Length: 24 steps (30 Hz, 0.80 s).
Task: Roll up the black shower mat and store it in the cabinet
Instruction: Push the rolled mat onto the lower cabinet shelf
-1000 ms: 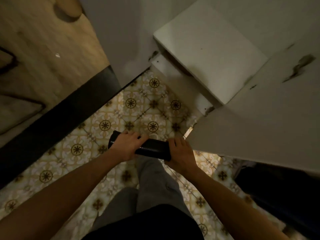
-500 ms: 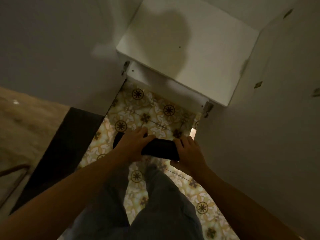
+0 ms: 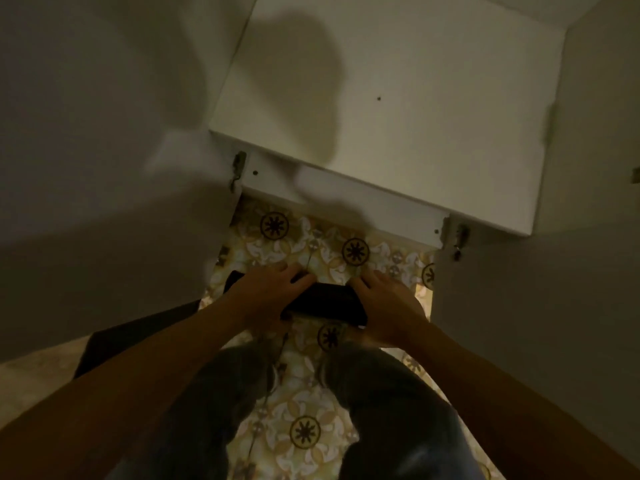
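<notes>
The black shower mat (image 3: 325,304) is rolled into a short dark cylinder, held level above the patterned floor. My left hand (image 3: 268,292) grips its left part and my right hand (image 3: 384,303) grips its right end. Straight ahead the white cabinet stands with both doors swung wide; its bare white shelf (image 3: 398,133) lies just beyond and above the roll. The roll's left tip pokes out past my left hand.
The left cabinet door (image 3: 104,168) and the right cabinet door (image 3: 536,306) flank the narrow strip of patterned floor tile (image 3: 304,431). Hinges sit at both shelf corners. My legs in grey trousers stand below. A dark threshold strip (image 3: 131,337) lies at lower left.
The view has swung to face the cabinet head-on and moved closer. Both hands kept hold of the rolled mat, now centred before the shelf between the doors.
</notes>
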Tool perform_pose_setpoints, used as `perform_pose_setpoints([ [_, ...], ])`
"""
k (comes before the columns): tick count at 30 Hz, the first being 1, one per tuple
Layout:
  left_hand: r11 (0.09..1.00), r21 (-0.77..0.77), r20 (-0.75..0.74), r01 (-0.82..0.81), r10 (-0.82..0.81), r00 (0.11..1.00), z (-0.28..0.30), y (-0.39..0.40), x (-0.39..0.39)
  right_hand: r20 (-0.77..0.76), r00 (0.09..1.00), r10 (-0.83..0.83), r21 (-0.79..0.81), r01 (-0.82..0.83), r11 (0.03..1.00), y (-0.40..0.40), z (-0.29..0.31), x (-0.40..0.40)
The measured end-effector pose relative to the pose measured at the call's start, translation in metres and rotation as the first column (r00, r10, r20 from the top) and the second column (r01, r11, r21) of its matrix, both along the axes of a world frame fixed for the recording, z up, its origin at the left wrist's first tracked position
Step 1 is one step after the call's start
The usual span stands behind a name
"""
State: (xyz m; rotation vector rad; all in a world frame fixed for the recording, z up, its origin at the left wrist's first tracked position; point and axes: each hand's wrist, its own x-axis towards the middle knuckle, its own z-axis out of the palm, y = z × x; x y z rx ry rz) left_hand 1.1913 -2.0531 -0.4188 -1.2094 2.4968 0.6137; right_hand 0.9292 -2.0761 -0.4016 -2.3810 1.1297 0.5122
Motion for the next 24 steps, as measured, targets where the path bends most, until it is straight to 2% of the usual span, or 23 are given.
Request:
perform_pose_setpoints([
  [6,0.998,-0.052,0.074,0.037,-0.033,0.997,-0.125,-0.046,0.016,0.011,0.996,0.091,-0.087,-0.090,0.992,-0.045,-0.126,0.015],
  [8,0.996,-0.079,0.053,0.042,-0.037,0.998,-0.157,-0.071,0.026,0.068,0.993,0.098,-0.136,-0.088,0.987,-0.064,-0.162,0.022],
  [10,0.984,-0.174,-0.010,0.047,-0.050,0.999,-0.184,-0.091,0.036,0.102,0.991,0.081,-0.126,-0.068,0.990,-0.087,-0.192,0.031],
  [13,0.991,-0.127,-0.030,-0.049,0.045,0.999,-0.224,-0.123,0.048,0.151,0.984,0.091,-0.168,-0.065,0.984,-0.120,-0.230,0.042],
  [17,0.971,-0.231,-0.018,-0.067,0.064,0.998,-0.250,-0.155,0.060,0.208,0.976,0.070,-0.184,-0.031,0.983,-0.151,-0.260,0.055],
  [24,0.934,-0.356,0.083,-0.032,0.066,0.994,-0.262,-0.206,0.059,0.137,0.986,0.098,-0.310,-0.051,0.949,-0.205,-0.275,0.061],
])
